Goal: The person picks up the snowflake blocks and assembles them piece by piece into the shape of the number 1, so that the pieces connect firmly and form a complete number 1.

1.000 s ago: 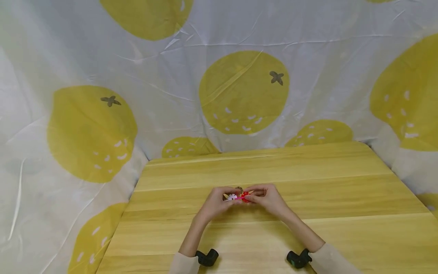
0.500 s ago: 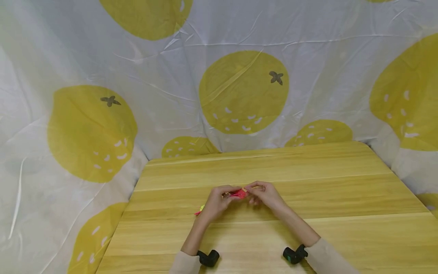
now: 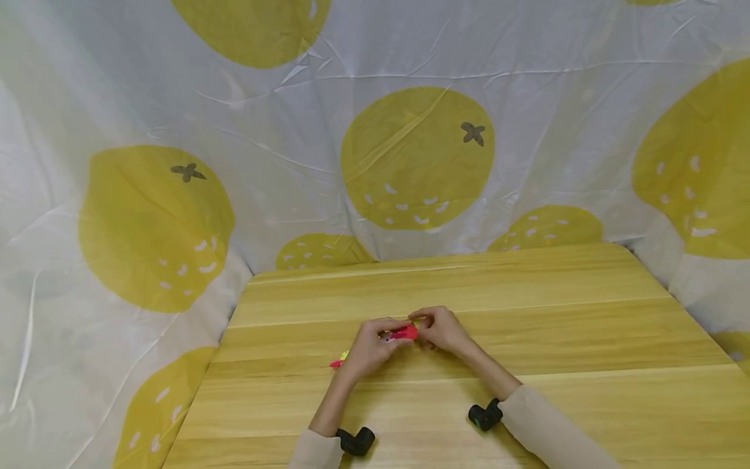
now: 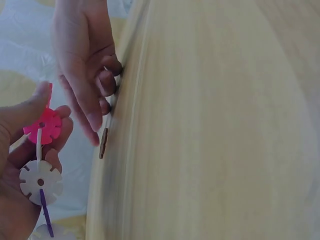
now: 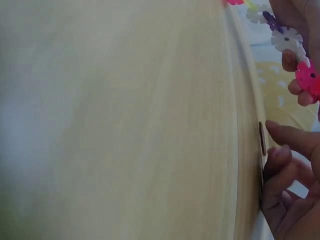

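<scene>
My left hand [image 3: 375,345] grips a chain of notched plastic discs joined edge to edge. A pink disc [image 4: 45,126] is between its thumb and fingers, with a white disc [image 4: 41,182] linked below it and a purple disc [image 4: 46,212] seen edge-on further down. The chain's yellow and pink end [image 3: 338,360] sticks out left of the left wrist in the head view. Just beyond the chain is my right hand [image 3: 442,331], its index finger extended and the other fingers bent. A brown disc [image 5: 262,138], seen edge-on, lies by its fingertips; no grip on it shows.
The wooden table [image 3: 527,280] extends on all sides of the hands. Behind it hangs a pale cloth [image 3: 556,117] printed with yellow fruit. A black wrist camera [image 3: 356,441] sits at the left wrist, another camera [image 3: 485,415] at the right.
The right hand has come away from the discs in the left hand and moved slightly left and farther back. The chain's yellow and pink end has come into view beside the left wrist.
</scene>
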